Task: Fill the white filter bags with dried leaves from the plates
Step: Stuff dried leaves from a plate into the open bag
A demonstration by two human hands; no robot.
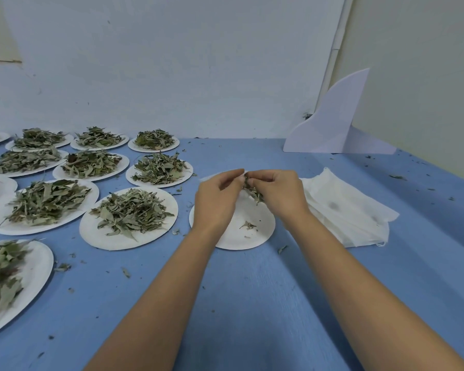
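This was a plain herb-packing workroom, blue-covered bench point(252, 290) against a scuffed white wall point(198, 62), rows of leaf-heaped paper plates point(110, 242) on the bench's left, leaf crumbs point(126, 272) strewn across it.

Plates point(232, 242): white paper, matt, faint pressed rim. Dried leaves point(130, 210): dull grey-green, brittle-looking, curled, no sheen. Filter bags point(343, 207): thin white cloth, gauzy, half see-through, creased, frayed thread at one corner. Table point(252, 303): blue, matt, streaky brushed-looking finish. Curved white sheet point(330, 124): smooth, flat, matt. Wall point(172, 62): white paint, matt, scuffed.
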